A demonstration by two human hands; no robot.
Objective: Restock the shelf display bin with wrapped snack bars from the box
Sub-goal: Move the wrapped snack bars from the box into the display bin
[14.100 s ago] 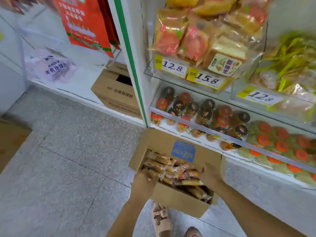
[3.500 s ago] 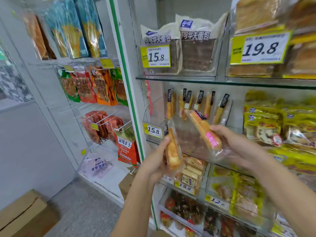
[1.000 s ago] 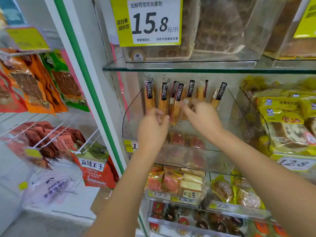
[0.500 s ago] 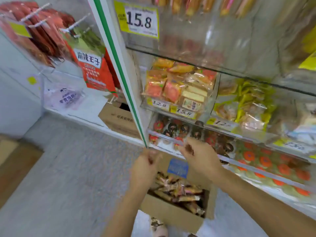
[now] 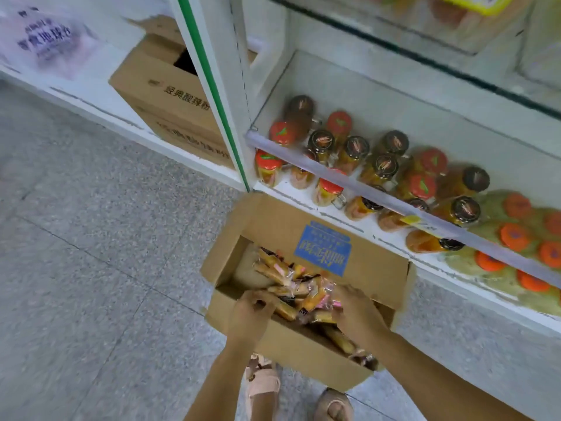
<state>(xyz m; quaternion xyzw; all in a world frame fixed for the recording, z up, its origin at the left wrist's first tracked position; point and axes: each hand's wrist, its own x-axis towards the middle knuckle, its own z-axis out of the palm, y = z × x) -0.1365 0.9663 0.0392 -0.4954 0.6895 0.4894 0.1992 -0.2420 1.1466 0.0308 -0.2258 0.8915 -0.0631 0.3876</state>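
Wrapped snack bars (image 5: 280, 270) lie heaped in the cardboard box (image 5: 288, 347) on the floor. At its front wall, the left hand (image 5: 249, 312) and right hand (image 5: 356, 312) curl round bars. Judged light, soft, slick-filmed; hold mid-length, gently.

box (image 5: 306, 344): matt brown cardboard
snack bars (image 5: 291, 278): glossy clear plastic wrap
floor (image 5: 91, 268): speckled grey stone
jars (image 5: 379, 168): glossy glass

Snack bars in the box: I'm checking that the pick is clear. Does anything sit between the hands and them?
Nothing visible does. The box is open on top, and the left hand and right hand both reach in and touch the snack bars directly.
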